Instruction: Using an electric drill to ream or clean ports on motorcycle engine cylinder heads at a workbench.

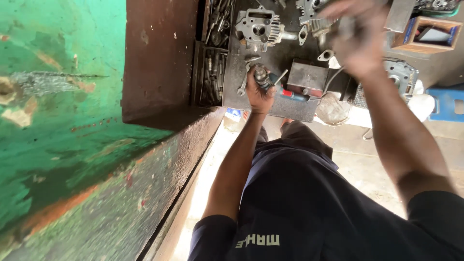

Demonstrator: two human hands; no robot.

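Note:
My left hand grips a blue and red power tool with a metal chuck, low on the grey metal bench top. A wrench lies just left of that hand. My right hand is raised at the upper right and blurred by motion. Its fingers curl around a small finned metal part. A finned engine cylinder head sits on the bench, above the left hand.
A grey metal block lies right of the power tool. A tray of sockets and tools runs along the bench's left side. A green wall and a rusty brown panel stand close on the left. A wooden box and a blue stool are at the right.

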